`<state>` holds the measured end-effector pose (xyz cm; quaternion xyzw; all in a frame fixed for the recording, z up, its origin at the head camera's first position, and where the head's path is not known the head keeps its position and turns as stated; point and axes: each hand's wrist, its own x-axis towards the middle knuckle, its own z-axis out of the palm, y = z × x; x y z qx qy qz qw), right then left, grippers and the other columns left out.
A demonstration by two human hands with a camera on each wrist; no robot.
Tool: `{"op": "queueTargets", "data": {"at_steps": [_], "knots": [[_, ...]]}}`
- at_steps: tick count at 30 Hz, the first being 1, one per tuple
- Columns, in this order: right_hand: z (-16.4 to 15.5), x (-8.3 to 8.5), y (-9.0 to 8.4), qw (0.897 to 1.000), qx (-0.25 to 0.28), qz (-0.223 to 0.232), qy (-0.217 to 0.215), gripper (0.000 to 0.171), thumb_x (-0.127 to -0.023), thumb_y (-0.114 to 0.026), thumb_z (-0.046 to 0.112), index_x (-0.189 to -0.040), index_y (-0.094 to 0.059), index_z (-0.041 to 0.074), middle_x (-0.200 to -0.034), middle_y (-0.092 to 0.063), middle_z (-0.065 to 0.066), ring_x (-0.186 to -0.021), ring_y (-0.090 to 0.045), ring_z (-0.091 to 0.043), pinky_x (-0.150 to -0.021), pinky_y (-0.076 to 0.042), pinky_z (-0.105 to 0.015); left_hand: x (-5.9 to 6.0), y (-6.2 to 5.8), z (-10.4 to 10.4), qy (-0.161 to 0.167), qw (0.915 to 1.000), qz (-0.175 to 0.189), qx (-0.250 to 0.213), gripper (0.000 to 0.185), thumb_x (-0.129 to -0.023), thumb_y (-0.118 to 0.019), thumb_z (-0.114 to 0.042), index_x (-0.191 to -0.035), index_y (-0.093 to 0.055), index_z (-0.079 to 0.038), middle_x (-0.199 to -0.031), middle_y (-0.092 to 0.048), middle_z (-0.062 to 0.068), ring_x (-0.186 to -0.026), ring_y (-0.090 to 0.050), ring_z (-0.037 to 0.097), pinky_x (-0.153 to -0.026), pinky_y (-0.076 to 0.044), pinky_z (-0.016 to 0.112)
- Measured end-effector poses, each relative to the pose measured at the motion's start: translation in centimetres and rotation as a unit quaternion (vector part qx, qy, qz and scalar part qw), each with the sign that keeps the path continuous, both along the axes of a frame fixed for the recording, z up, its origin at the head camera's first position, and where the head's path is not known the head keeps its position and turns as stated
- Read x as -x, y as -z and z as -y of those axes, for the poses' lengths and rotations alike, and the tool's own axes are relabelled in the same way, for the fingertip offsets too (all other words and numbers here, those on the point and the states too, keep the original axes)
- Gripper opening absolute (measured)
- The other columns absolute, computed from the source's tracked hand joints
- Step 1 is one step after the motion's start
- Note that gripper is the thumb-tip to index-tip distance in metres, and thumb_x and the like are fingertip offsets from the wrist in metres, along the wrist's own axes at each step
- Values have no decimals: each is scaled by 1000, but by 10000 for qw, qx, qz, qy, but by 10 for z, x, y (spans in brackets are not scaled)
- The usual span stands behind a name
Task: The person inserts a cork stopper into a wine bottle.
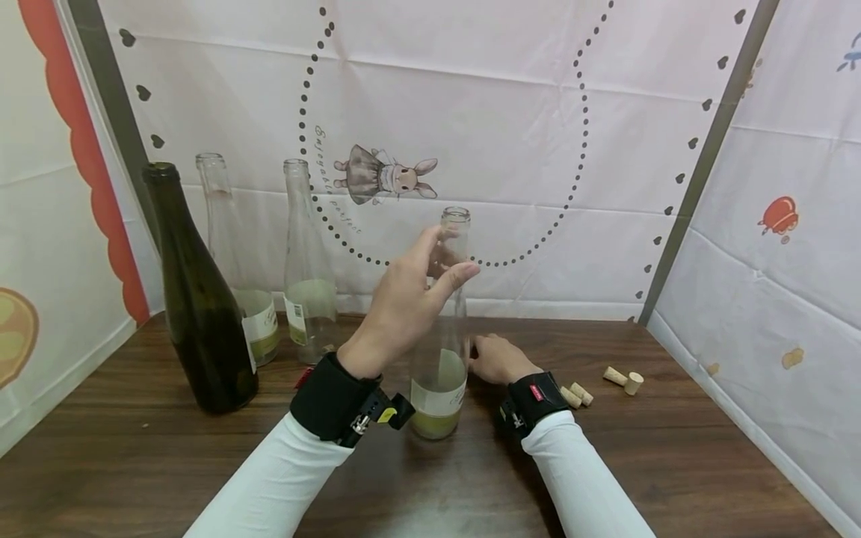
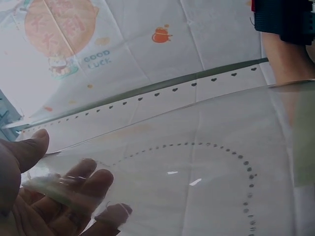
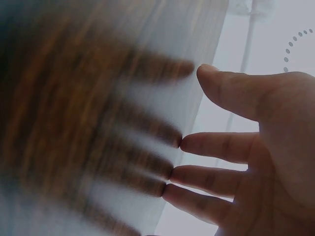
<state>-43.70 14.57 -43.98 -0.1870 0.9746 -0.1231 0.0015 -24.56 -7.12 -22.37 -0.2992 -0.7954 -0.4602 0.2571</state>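
Left hand (image 1: 410, 299) loosely curls round one bottle's (image 1: 440, 373) neck, right hand (image 1: 494, 357) spread against its base; three bottles (image 1: 202, 299) at the tabletop's (image 1: 134, 448) back-left, four corks (image 1: 622, 379) right.

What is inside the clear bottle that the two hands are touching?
The clear bottle looks empty: the backdrop shows through its neck, and its mouth carries no cork. The paper label and the left hand cover parts of it, so its bottom cannot be checked.

Dark wood counter (image 1: 673, 463). Far left: dark green bottle (image 1: 198, 299), two clear bottles (image 1: 237, 254) (image 1: 308, 261) just behind, all upright. Center: clear labelled bottle (image 1: 440, 373), upright. Right: four corks (image 1: 602, 385), lying loose in two pairs.
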Motion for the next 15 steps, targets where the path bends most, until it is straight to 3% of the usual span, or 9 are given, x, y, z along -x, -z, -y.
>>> {"op": "queueTargets", "data": {"at_steps": [8, 15], "knots": [[0, 3, 2, 9998, 207, -29, 5, 58, -99, -67, 51, -142, -64, 12, -141, -62, -15, -138, -53, -35, -110, -45, -55, 3, 4, -3, 67, 9999, 146, 12, 50, -109, -65, -29, -151, -47, -8, -117, -73, 10, -97, -71, 24, -82, -57, 44], [2, -17, -19, 9997, 172, -33, -174, 53, -100, -67, 54, -137, -67, 15, -136, -66, -10, -131, -58, -33, -104, -48, -56, 5, 7, -2, 108, 9996, 268, -30, 50, -108, -65, -30, -149, -48, -6, -115, -73, 10, -97, -71, 24, -81, -57, 44]]}}
